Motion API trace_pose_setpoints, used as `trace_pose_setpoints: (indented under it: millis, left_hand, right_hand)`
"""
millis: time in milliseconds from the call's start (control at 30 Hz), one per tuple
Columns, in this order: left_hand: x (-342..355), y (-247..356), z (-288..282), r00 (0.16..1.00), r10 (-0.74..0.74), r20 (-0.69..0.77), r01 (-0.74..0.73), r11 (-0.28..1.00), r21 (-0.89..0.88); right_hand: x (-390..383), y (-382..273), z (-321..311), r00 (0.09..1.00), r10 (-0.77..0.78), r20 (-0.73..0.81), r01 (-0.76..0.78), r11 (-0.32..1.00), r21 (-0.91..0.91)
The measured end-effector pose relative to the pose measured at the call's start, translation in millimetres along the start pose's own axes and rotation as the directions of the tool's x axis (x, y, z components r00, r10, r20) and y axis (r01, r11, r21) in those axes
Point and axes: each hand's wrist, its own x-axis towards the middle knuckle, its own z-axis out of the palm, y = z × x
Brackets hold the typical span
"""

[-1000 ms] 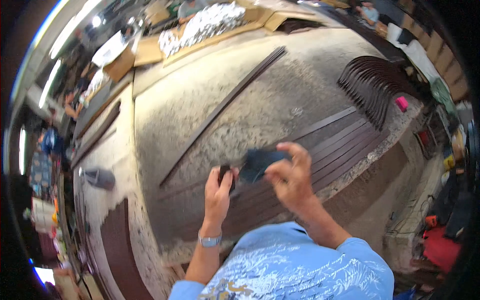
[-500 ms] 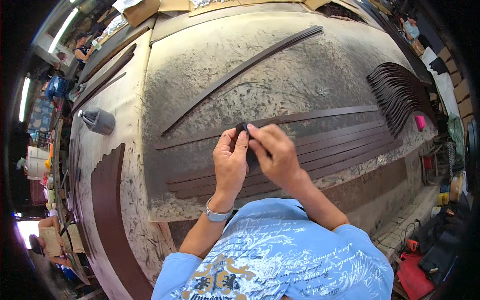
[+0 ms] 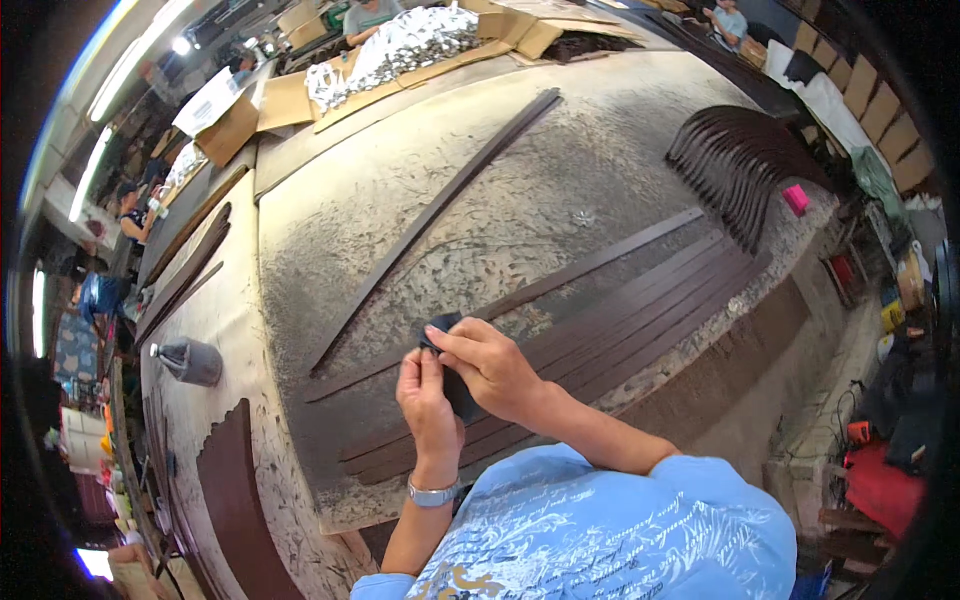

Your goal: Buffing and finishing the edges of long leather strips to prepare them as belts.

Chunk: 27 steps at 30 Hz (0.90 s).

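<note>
L hand point(image 3: 430, 405) is pinching w/ fingertips closed on a small dark cloth point(image 3: 461, 396); R hand point(image 3: 490, 365) is also gripping it, thumb & fingers bunched, from just above & to the right. Cloth's being held up in front of the torso, over the near-left part of the table point(image 3: 340, 215); its exact shape is mostly hidden by fingers. Two-handed pinch is prob. keeping the soft piece folded/under control.

Below & beyond the hands, a row of dark brown strips point(image 3: 620, 318) is lying flat, side by side, along the near edge, prob. so each face is staying exposed & within reach. A single strip point(image 3: 595, 263) is lying apart just beyond; a narrow bundle of strips point(image 3: 440, 217) is stretching diagonally farther off. At far R, curved strips point(image 3: 725, 150) are standing fanned in a batch, prob. for compact storage, w/ a pink block point(image 3: 796, 199) just beside.

Containers: a grey plastic bottle point(image 3: 195, 362) w/ whitish cap is lying tilted on the L surface; contents can't be told. At the back, an open cardboard carton point(image 3: 285, 103) is holding/backing a heap of shiny whitish pieces point(image 3: 420, 48), too small to ID.
</note>
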Motion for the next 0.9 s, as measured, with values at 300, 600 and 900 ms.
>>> trace_pose_setpoints:
  millis: [300, 600, 900]
  left_hand:
    - [11.2, 2.3, 1.4, 0.997, 0.028, 0.066, -0.025, 0.999, -0.047]
    - [8.6, -4.9, 6.1, 0.992, 0.006, 0.126, -0.038, 0.967, 0.253]
    - [8.6, -11.6, 2.3, 0.912, -0.219, 0.348, 0.09, 0.933, 0.35]
  right_hand:
    - [4.6, 0.0, 2.9, 1.0, 0.007, -0.026, -0.007, 1.0, 0.004]
    - [14.6, 11.9, -19.0, 0.999, -0.036, -0.036, 0.027, 0.979, -0.203]
    - [-5.2, 11.2, -34.2, 0.985, -0.157, 0.073, 0.172, 0.929, -0.327]
